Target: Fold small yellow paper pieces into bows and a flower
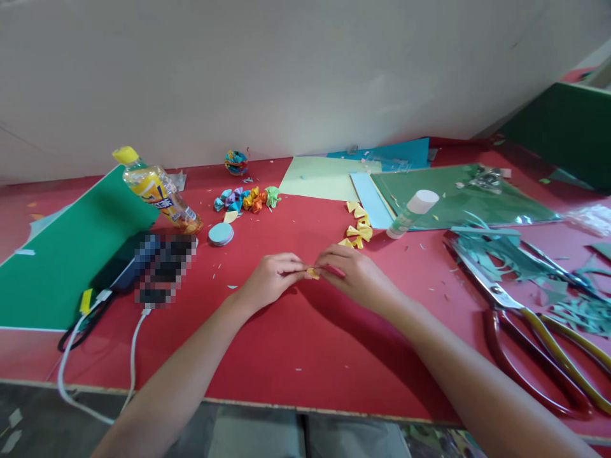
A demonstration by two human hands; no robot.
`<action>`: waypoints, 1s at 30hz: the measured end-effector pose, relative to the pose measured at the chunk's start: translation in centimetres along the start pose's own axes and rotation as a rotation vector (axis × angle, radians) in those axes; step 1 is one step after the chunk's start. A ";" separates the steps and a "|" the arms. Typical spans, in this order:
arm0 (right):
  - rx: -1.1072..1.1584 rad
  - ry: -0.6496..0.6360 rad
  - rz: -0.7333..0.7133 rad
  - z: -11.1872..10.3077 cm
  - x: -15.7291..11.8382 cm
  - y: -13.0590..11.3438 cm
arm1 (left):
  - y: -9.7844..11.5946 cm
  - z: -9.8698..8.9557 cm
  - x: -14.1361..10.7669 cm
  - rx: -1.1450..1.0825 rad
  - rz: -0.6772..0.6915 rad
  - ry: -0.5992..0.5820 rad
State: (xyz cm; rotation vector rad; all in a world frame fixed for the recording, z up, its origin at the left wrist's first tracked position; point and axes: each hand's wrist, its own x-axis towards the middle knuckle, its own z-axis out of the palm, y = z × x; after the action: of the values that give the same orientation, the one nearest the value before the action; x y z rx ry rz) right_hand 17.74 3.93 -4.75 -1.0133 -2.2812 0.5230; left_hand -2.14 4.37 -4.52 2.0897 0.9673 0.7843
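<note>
Between my fingertips, above the middle of the red table, is a small piece of yellow paper. My left hand pinches its left side, and my right hand pinches the right side. The fingers hide most of the piece. Just beyond my right hand lie several folded yellow paper bows. A stack of round paper discs in pale blue sits to the left, with a cream paper piece behind it. Several coloured paper bows form a row farther back.
A glue stick stands right of the yellow bows. Large scissors lie at the right beside green paper scraps. At left are a tilted drink bottle, a black device and white cables. A wall closes the back.
</note>
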 end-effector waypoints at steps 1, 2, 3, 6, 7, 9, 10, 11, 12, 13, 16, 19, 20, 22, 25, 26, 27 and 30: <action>-0.007 -0.002 -0.010 0.0 0.0 -0.1 | 0.0 0.1 0.0 -0.002 0.003 0.015; -0.010 -0.004 -0.020 0.0 0.0 -0.1 | 0.0 0.1 0.0 -0.004 0.007 0.029; -0.010 -0.005 -0.030 0.0 0.0 -0.2 | -0.1 0.2 0.0 -0.005 0.009 0.044; -0.011 0.004 -0.043 0.0 0.0 -0.3 | 0.0 0.3 0.0 -0.005 -0.002 0.074; -0.014 0.004 -0.044 0.1 0.0 -0.3 | 0.0 0.3 0.0 -0.007 -0.006 0.074; -0.020 -0.003 -0.048 0.1 0.0 -0.2 | 0.1 0.3 0.0 -0.018 -0.009 0.063; -0.020 -0.012 -0.053 0.1 0.0 -0.2 | 0.1 0.3 0.0 -0.024 -0.009 0.054; -0.018 -0.023 -0.058 0.1 0.0 -0.2 | 0.2 0.3 0.0 -0.027 -0.012 0.048; -0.015 -0.035 -0.062 0.1 0.0 -0.2 | 0.2 0.3 0.0 -0.025 -0.018 0.045; -0.012 -0.045 -0.066 0.1 0.0 -0.2 | 0.3 0.3 0.0 -0.021 -0.027 0.045; -0.004 -0.067 -0.064 0.2 -0.1 -0.2 | 0.5 0.4 0.0 0.000 -0.044 0.036; 0.013 -0.084 -0.054 0.5 -0.1 -0.2 | 0.7 0.5 -0.1 0.006 -0.037 0.006; 0.019 -0.089 -0.049 0.6 -0.1 -0.2 | 0.7 0.5 -0.1 0.010 -0.039 -0.001; 0.034 -0.095 -0.040 0.8 -0.1 -0.3 | 0.8 0.5 -0.2 0.020 -0.050 -0.008; 0.065 -0.080 -0.022 1.0 0.0 -0.6 | 0.6 0.6 -0.3 0.028 -0.052 -0.002; 0.079 -0.069 -0.014 1.0 0.0 -0.6 | 0.6 0.7 -0.3 0.024 -0.049 -0.001; 0.095 -0.057 -0.003 1.0 0.0 -0.7 | 0.5 0.7 -0.3 0.018 -0.048 0.001; 0.155 -0.029 0.044 0.9 0.0 -0.9 | 0.6 0.8 -0.2 -0.014 -0.066 0.016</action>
State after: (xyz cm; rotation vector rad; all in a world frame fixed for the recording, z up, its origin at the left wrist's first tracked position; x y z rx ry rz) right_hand 16.70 3.25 -4.96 -0.9864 -2.2093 0.7260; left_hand -1.43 3.62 -4.61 2.0322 1.0313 0.7726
